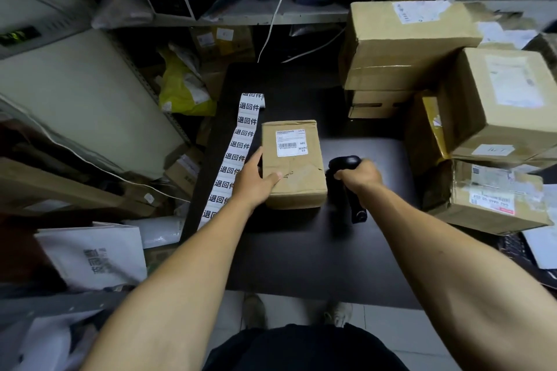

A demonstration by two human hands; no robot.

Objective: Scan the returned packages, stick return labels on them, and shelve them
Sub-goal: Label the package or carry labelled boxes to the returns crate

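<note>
My left hand (256,179) clamped on package (294,164), right hand (358,176) clamped on scanner (346,187). Scanning stage; return labels (238,144) unused, shelving pending.

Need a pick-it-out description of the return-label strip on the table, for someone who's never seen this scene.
Start at the black table in the middle of the view. Along its left edge, just left of the small cardboard package that the left hand holds, runs the label strip. It is the only long white paper ribbon there, printed with repeated bold black characters, unlike the brown boxes stacked on the right.
</note>
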